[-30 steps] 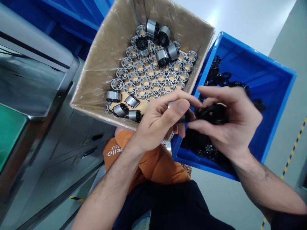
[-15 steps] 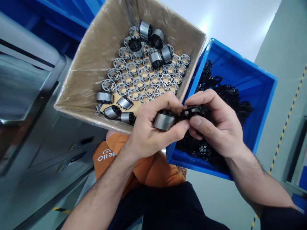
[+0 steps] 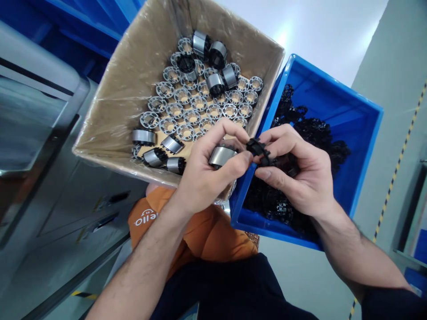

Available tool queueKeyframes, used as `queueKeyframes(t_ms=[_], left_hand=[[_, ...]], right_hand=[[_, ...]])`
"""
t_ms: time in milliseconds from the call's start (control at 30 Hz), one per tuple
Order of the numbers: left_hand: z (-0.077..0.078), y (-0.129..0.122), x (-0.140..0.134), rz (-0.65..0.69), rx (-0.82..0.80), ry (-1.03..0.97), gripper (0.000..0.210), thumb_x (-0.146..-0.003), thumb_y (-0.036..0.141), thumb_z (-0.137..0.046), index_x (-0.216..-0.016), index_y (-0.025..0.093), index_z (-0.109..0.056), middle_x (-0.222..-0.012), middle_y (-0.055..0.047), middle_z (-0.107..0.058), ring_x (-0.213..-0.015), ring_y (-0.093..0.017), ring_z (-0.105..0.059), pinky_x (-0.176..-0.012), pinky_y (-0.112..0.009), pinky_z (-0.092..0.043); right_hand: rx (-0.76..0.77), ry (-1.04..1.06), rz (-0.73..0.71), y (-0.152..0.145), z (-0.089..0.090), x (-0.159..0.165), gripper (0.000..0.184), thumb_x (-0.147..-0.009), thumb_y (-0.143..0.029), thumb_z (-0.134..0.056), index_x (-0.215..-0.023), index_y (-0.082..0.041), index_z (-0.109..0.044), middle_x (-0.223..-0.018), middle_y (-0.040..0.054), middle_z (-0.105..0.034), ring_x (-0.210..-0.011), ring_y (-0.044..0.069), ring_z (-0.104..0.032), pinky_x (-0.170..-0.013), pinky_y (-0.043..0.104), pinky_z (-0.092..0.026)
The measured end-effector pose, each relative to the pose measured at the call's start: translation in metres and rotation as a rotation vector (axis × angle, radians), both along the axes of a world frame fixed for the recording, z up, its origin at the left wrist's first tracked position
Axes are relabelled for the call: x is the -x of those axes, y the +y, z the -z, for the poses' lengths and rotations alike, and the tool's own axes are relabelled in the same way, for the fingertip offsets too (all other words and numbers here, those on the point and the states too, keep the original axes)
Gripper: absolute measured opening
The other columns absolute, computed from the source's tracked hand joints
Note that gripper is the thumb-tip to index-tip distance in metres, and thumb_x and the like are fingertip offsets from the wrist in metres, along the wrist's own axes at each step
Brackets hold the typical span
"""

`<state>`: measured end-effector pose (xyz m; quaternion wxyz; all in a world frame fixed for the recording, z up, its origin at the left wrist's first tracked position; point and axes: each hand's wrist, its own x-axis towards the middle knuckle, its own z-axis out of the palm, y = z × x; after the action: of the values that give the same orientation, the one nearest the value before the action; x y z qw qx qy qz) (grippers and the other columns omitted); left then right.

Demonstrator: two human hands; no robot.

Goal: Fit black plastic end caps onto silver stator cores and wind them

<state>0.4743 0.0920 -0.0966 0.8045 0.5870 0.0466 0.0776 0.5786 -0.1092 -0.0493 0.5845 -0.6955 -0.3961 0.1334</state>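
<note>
My left hand [image 3: 203, 180] is curled around a short silver metal cylinder, a stator core [image 3: 223, 156], over the near right corner of the carton. Its thumb and index finger also pinch the left edge of a toothed black plastic ring [image 3: 257, 149]. My right hand [image 3: 302, 171], above the blue bin, has its fingers and thumb at the right side of that ring. More dark plastic sits in the right palm, partly hidden by the fingers. Similar black plastic rings [image 3: 316, 126] lie heaped in the blue bin.
A plastic-lined carton [image 3: 113, 102] holds rows of upright ring cores [image 3: 182, 95] and several cores with black ends [image 3: 216, 84]. Against its right side stands the blue bin [image 3: 333, 82]. An orange cloth [image 3: 213, 240] hangs below; a metal machine [image 3: 30, 120] is at left.
The black ring has tilted and shifted slightly left, and my left thumb and index finger now pinch its edge. My right fingers have spread a little. The stator core stays in my left hand.
</note>
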Motion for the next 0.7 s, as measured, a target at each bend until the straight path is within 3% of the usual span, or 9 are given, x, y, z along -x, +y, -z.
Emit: queueKeyframes(t_ms=[67, 133, 233, 333, 400, 500, 700], left_hand=[[-0.005, 0.001, -0.002, 0.017, 0.092, 0.063, 0.050, -0.107, 0.070, -0.091, -0.137, 0.033, -0.076, -0.101, -0.004, -0.074, -0.080, -0.021, -0.070, -0.067, -0.037, -0.063], [-0.007, 0.000, -0.002, 0.034, 0.121, 0.102, 0.053, -0.111, 0.075, -0.085, -0.140, 0.032, -0.076, -0.106, -0.006, -0.075, -0.088, -0.024, -0.075, -0.073, -0.040, -0.068], [-0.003, -0.004, 0.003, 0.059, 0.085, 0.084, 0.049, -0.118, 0.079, -0.076, -0.130, 0.031, -0.076, -0.101, -0.005, -0.071, -0.079, -0.021, -0.069, -0.064, -0.034, -0.061], [0.000, -0.007, 0.010, 0.090, 0.089, 0.034, 0.048, -0.125, 0.080, -0.061, -0.134, 0.034, -0.075, -0.097, -0.003, -0.066, -0.069, -0.018, -0.060, -0.057, -0.033, -0.055], [-0.002, -0.007, 0.013, 0.106, 0.080, 0.057, 0.048, -0.127, 0.078, -0.057, -0.139, 0.035, -0.074, -0.096, -0.003, -0.065, -0.067, -0.017, -0.057, -0.058, -0.033, -0.056], [-0.008, -0.007, 0.013, 0.116, 0.073, 0.112, 0.048, -0.127, 0.078, -0.059, -0.141, 0.035, -0.074, -0.100, -0.004, -0.069, -0.069, -0.017, -0.061, -0.058, -0.032, -0.058], [-0.009, -0.009, 0.012, 0.136, 0.078, 0.106, 0.057, -0.124, 0.085, -0.060, -0.148, 0.036, -0.076, -0.103, -0.002, -0.080, -0.059, -0.013, -0.058, -0.047, -0.026, -0.047]], right_hand=[[0.017, -0.063, 0.040, -0.001, -0.002, 0.002, 0.020, -0.103, -0.037, -0.106, -0.105, -0.032, -0.087, -0.130, 0.0055, -0.092, -0.121, 0.031, -0.087, -0.111, 0.056, -0.074], [0.030, -0.102, 0.085, -0.002, -0.002, 0.005, 0.023, -0.099, -0.031, -0.109, -0.102, -0.032, -0.086, -0.132, 0.0043, -0.092, -0.120, 0.030, -0.087, -0.109, 0.055, -0.074], [-0.034, -0.051, 0.136, -0.002, 0.001, 0.009, 0.041, -0.087, -0.030, -0.119, -0.113, -0.035, -0.087, -0.123, 0.0012, -0.090, -0.109, 0.027, -0.086, -0.096, 0.046, -0.076], [-0.029, 0.000, 0.173, -0.001, 0.004, 0.012, 0.060, -0.084, -0.030, -0.121, -0.133, -0.042, -0.089, -0.125, -0.0004, -0.089, -0.106, 0.027, -0.086, -0.095, 0.047, -0.078], [0.019, -0.019, 0.157, 0.000, 0.006, 0.012, 0.056, -0.086, -0.031, -0.119, -0.133, -0.043, -0.092, -0.123, -0.0002, -0.090, -0.102, 0.030, -0.086, -0.098, 0.051, -0.077], [-0.025, -0.046, 0.120, 0.002, 0.010, 0.010, 0.055, -0.081, -0.035, -0.122, -0.128, -0.042, -0.094, -0.112, 0.0012, -0.090, -0.092, 0.030, -0.083, -0.087, 0.054, -0.074], [-0.047, -0.075, 0.144, 0.002, 0.009, 0.008, 0.042, -0.085, -0.040, -0.121, -0.118, -0.038, -0.096, -0.105, 0.0020, -0.085, -0.093, 0.028, -0.081, -0.081, 0.051, -0.071]])
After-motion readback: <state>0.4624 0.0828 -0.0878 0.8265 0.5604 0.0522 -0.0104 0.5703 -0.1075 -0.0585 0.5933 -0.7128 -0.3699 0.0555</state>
